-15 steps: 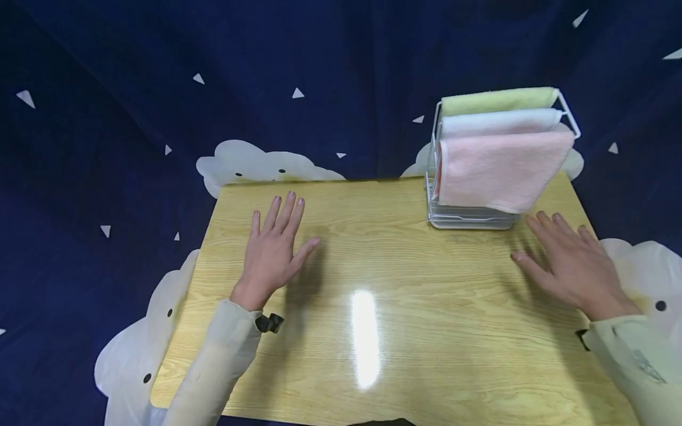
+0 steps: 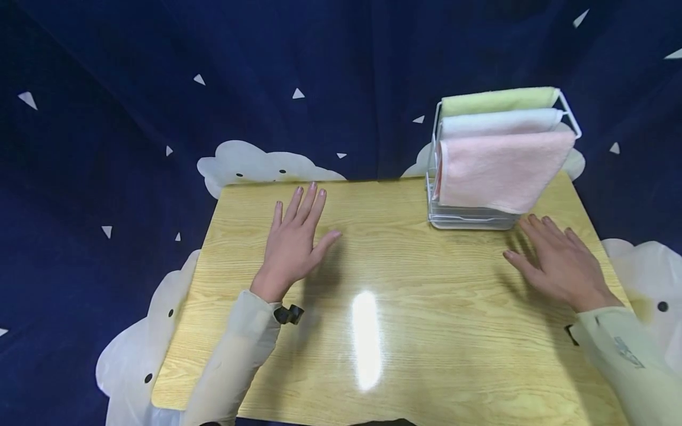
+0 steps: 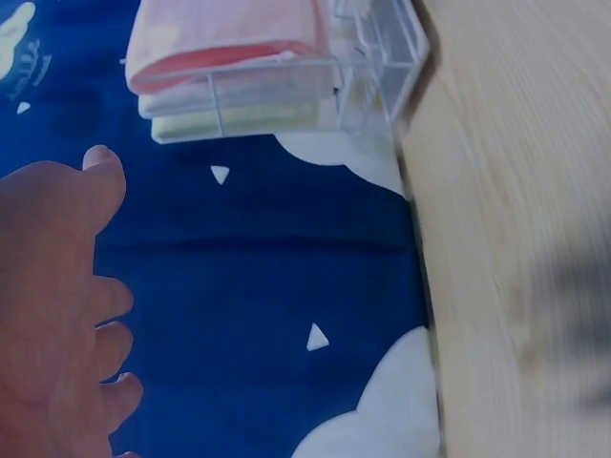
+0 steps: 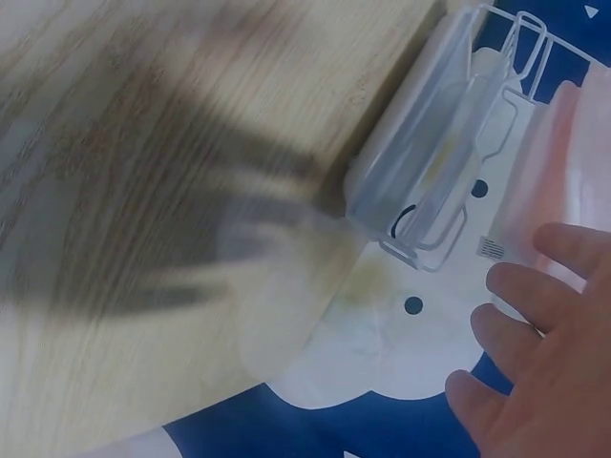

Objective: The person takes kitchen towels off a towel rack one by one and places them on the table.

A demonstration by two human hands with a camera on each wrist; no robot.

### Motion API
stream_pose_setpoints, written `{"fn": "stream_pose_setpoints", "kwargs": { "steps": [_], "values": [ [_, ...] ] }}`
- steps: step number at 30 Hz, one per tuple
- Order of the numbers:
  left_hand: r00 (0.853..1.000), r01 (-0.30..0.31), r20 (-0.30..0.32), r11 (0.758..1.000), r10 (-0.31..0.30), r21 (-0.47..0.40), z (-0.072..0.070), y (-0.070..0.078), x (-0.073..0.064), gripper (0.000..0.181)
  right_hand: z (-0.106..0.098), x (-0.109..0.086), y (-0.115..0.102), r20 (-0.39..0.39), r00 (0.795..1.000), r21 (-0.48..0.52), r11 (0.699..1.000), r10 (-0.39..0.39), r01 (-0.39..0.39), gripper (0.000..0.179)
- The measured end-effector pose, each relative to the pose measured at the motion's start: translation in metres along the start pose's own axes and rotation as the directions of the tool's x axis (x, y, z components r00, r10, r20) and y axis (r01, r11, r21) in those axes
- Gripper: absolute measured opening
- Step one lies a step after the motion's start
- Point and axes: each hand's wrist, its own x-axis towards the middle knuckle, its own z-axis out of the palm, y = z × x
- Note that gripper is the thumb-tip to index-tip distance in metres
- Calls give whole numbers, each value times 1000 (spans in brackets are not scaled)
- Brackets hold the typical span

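My left hand (image 2: 290, 245) hovers over the left half of the wooden table, fingers straight and thumb spread, holding nothing. On the right, my right hand (image 2: 565, 266) is stretched out above the tabletop, just in front of a white wire towel rack (image 2: 469, 222). Over the rack's bars hang a pink towel (image 2: 503, 171), a white towel (image 2: 498, 123) and a light green towel (image 2: 498, 100). In the right wrist view the fingers appear near the pink towel (image 4: 590, 143); whether they touch it I cannot tell. The left wrist view shows the rack's other side, away from the left hand.
The wooden table (image 2: 405, 355) has a bright light reflection at its middle. A dark blue curtain (image 2: 319, 47) with white triangles and clouds hangs behind it and along both sides. The rack has a clear tray (image 4: 391, 181) at its base.
My left hand has moved right and slightly farther over the table. The right hand has shifted a little to the left. The rack and towels have stayed put.
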Motion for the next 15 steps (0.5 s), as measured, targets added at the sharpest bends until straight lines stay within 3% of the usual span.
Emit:
{"fn": "stream_pose_setpoints", "kwargs": {
  "steps": [15],
  "values": [
    [998,-44,-42,998,42,-50,-5,31,26,79,18,22,8,-15,999,42,998,-36,37,79]
  ]
}}
